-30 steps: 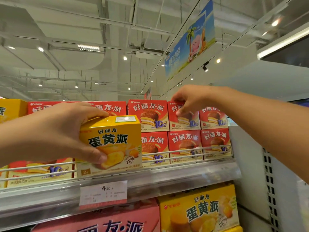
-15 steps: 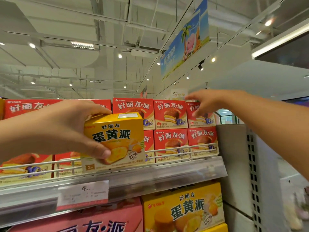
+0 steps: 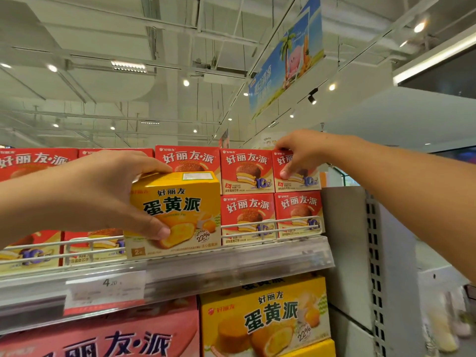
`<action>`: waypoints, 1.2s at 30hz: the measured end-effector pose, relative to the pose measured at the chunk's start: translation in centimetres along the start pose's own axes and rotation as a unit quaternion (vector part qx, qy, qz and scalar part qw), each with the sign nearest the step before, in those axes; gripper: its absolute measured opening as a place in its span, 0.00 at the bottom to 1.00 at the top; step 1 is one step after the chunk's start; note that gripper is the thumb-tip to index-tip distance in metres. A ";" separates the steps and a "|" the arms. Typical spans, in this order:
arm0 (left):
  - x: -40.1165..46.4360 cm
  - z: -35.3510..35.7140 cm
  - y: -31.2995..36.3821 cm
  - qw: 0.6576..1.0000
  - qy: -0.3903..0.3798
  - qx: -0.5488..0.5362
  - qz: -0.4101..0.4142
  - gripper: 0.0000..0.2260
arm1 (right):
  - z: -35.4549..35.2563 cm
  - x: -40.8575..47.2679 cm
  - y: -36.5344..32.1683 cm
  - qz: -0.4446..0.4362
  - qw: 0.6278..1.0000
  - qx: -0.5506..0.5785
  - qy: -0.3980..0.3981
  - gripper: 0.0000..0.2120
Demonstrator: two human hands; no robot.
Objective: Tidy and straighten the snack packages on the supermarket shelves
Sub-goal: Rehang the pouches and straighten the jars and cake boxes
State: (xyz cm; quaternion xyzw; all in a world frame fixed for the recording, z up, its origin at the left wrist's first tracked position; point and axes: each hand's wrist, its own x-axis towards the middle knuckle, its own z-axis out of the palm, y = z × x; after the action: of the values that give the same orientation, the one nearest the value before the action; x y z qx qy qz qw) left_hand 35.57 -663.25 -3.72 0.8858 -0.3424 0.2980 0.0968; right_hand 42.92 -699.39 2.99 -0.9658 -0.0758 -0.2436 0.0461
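Left grip (image 3: 108, 194) curled around a held load, right grip (image 3: 300, 154) pinching, both forearms raised.

A: Overhead? 
B: Hanging banner (image 3: 288, 60), blue, palm tree and pink cartoon figure; ceiling spotlights (image 3: 186, 82) lit; black track lamp (image 3: 312, 98).
A: Shelf edge?
B: Price tag (image 3: 105, 288) reading 4.20. Grey perforated upright (image 3: 373, 253) at right.
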 end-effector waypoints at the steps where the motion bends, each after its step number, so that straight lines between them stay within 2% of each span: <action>1: 0.0 0.0 0.2 1.000 0.001 -0.008 -0.006 0.35 | 0.1 0.0 -0.1 -0.002 1.000 0.001 0.001 0.21; 7: 0.0 0.3 1.0 0.998 0.000 -0.034 -0.051 0.35 | 1.0 -0.4 -0.4 -0.018 0.999 -0.037 0.023 0.23; 11: -0.2 0.0 1.7 0.996 -0.011 -0.044 -0.073 0.36 | 0.5 -1.8 -1.5 -0.019 0.999 -0.048 0.003 0.33; 13: -0.3 -0.2 2.1 0.994 -0.012 -0.068 -0.085 0.36 | 0.3 -3.2 -3.6 -0.084 0.992 0.006 0.093 0.33; 15: -0.7 -0.3 2.1 0.991 -0.009 -0.091 -0.095 0.37 | 0.7 -5.2 -7.2 -0.212 0.947 0.127 0.204 0.22; 16: -0.9 -0.4 2.0 0.990 -0.008 -0.098 -0.097 0.37 | 1.2 -6.3 -9.1 -0.262 0.926 0.187 0.200 0.20; 17: -1.2 -0.4 2.0 0.990 -0.007 -0.105 -0.099 0.36 | 1.7 -7.3 -10.9 -0.297 0.915 0.220 0.160 0.20; 20: -2.9 -0.8 1.7 0.990 -0.004 -0.090 -0.108 0.34 | 3.8 -9.2 -15.6 -0.331 0.920 0.209 0.021 0.24; 24: -6.9 -1.3 0.1 0.993 0.015 0.003 -0.118 0.38 | 5.1 -9.5 -20.2 -0.354 0.927 0.123 0.033 0.28; 28: -12.6 -2.5 -3.0 0.990 0.050 -0.007 -0.131 0.49 | 6.0 -9.8 -25.4 -0.390 0.912 0.125 0.022 0.28; 32: -20.4 -5.8 -7.6 0.987 0.053 -0.020 -0.153 0.45 | 7.3 -10.0 -31.4 -0.388 0.902 0.190 0.012 0.28; 36: -28.5 -9.7 -13.0 0.981 0.012 0.027 -0.190 0.35 | 8.2 -10.6 -38.1 -0.367 0.894 0.257 0.005 0.27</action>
State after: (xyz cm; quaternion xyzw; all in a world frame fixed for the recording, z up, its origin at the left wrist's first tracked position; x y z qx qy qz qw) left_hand 22.96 -634.27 -12.42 0.9333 -0.1583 0.2940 0.1318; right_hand 31.04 -662.22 -7.30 -0.8225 -0.4846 -0.2205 0.2001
